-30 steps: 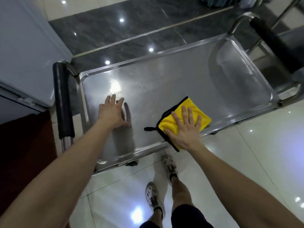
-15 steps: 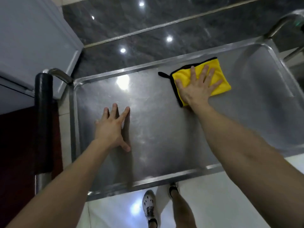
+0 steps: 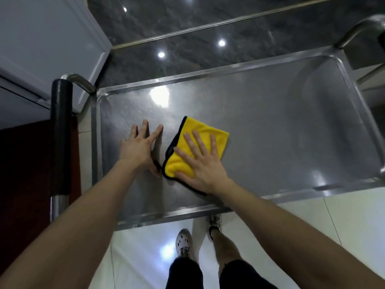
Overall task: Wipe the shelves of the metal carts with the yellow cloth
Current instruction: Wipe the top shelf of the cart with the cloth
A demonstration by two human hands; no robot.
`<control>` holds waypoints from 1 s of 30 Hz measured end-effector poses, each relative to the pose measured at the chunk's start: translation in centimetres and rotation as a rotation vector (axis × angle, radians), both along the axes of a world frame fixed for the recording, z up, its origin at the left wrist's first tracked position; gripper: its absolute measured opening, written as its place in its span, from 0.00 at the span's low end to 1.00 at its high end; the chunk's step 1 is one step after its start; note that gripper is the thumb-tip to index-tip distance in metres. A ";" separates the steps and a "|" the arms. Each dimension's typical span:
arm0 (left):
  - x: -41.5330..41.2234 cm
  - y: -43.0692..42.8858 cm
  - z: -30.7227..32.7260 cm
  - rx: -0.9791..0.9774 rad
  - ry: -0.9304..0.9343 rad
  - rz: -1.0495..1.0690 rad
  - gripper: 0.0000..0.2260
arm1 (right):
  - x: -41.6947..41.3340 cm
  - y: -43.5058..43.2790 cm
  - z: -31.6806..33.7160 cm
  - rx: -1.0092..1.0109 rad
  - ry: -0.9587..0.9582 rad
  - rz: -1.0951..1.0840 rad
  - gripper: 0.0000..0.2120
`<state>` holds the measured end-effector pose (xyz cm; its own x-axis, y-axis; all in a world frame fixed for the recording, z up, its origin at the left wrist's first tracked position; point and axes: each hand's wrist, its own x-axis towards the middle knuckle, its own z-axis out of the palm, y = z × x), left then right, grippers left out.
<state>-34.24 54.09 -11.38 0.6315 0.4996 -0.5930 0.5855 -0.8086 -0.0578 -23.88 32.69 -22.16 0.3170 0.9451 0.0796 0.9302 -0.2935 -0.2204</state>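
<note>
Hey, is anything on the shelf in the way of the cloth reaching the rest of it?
Rightward, nothing visible: the shelf is bare from the cloth, under the right hand, to its right end. Leftward, the left hand lies flat on the shelf right beside the cloth.

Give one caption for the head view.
Right hand presses yellow cloth on steel cart shelf; left hand lies flat beside it.

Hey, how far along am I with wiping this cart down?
Done: hard to say; the top shelf shows faint smears near its far left corner. In hand: your right hand presses the yellow cloth flat on the shelf's left half, left hand braced flat beside it. Left: probably the shelf's right half, plus any lower shelves, which are out of view.
</note>
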 end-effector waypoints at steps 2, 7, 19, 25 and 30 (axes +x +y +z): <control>0.0 -0.1 0.3 -0.004 -0.001 0.000 0.78 | -0.3 -3.5 0.0 -0.038 -0.008 0.054 0.38; -0.2 -0.5 0.3 -0.011 0.012 -0.001 0.78 | 4.0 -10.8 0.0 -0.085 -0.028 -0.024 0.40; -0.7 0.2 -1.2 0.013 -0.108 0.036 0.77 | 10.7 -3.5 0.8 -0.117 -0.006 -0.466 0.42; -5.2 -2.5 -1.8 0.155 -0.306 0.292 0.69 | -0.5 -6.8 1.0 -0.118 0.006 0.113 0.40; -9.9 -7.8 -2.2 0.217 -0.454 0.255 0.37 | -3.8 -11.5 2.5 -0.106 0.094 0.248 0.38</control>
